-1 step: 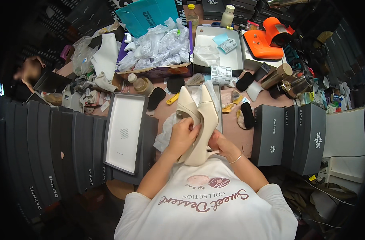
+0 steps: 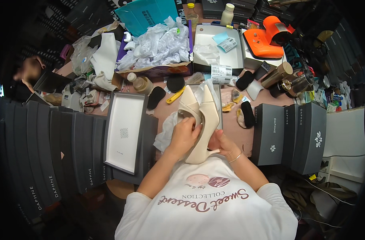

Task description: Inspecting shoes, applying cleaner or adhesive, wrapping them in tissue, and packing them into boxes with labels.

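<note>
A pair of cream high-heeled shoes with pointed toes is held together in front of my chest, toes pointing away. My left hand (image 2: 183, 138) is closed on the left high-heeled shoe (image 2: 188, 102), its fingers curled at the shoe's opening and partly hidden there. On the other side, my right hand (image 2: 225, 145) grips the right high-heeled shoe (image 2: 208, 122) near its heel; some of its fingers are behind the shoe. Beneath the toes is an open shoebox (image 2: 219, 94) with white tissue paper (image 2: 165, 132) hanging out to the left.
A grey box lid (image 2: 124, 134) stands on the left beside rows of shoeboxes (image 2: 54, 156). More shoeboxes (image 2: 270, 136) line the right. Behind are a carton of crumpled plastic (image 2: 160, 46), an orange tape dispenser (image 2: 266, 42), bottles (image 2: 140, 83) and a yellow-handled cutter (image 2: 175, 96).
The shoes have shifted slightly to the right, with both hands still on them. The left fingers sit a little deeper in the left shoe's opening.
</note>
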A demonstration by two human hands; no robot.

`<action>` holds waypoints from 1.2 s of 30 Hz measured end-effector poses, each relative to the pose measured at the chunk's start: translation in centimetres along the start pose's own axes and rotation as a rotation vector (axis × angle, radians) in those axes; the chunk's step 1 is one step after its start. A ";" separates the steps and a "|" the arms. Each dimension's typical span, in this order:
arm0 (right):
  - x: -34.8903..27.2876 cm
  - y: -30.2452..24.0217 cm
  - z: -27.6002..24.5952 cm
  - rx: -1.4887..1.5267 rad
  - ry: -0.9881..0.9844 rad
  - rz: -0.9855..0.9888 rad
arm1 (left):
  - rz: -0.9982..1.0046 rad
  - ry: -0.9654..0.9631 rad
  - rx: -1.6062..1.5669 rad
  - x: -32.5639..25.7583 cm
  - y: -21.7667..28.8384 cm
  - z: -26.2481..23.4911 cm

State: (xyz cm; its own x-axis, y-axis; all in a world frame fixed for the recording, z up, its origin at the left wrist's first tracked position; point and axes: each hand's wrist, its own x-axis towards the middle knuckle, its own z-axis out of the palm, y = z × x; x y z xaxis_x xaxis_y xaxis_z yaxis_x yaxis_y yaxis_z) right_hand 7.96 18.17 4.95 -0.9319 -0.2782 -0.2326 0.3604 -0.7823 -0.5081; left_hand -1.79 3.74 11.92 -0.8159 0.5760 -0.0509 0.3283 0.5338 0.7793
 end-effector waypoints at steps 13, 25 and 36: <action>0.9 -1.3 -2.4 0.179 -0.360 0.030 | -0.206 0.236 -0.935 -5.0 -3.3 1.5; -7.1 -6.9 -7.1 -0.297 0.246 0.095 | -0.317 -0.180 -0.723 -5.7 -4.1 0.2; -4.8 -5.0 2.3 -1.046 0.433 -0.214 | -0.491 -0.049 -1.226 -3.4 -3.1 2.6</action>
State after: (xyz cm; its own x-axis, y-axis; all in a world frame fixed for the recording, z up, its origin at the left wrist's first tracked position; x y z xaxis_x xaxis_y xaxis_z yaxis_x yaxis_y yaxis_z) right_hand 10.60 22.09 10.53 -0.9590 0.1772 -0.2212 0.2427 0.1108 -0.9637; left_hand 1.21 1.80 8.04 -0.6990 0.5200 -0.4908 -0.6567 -0.1953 0.7284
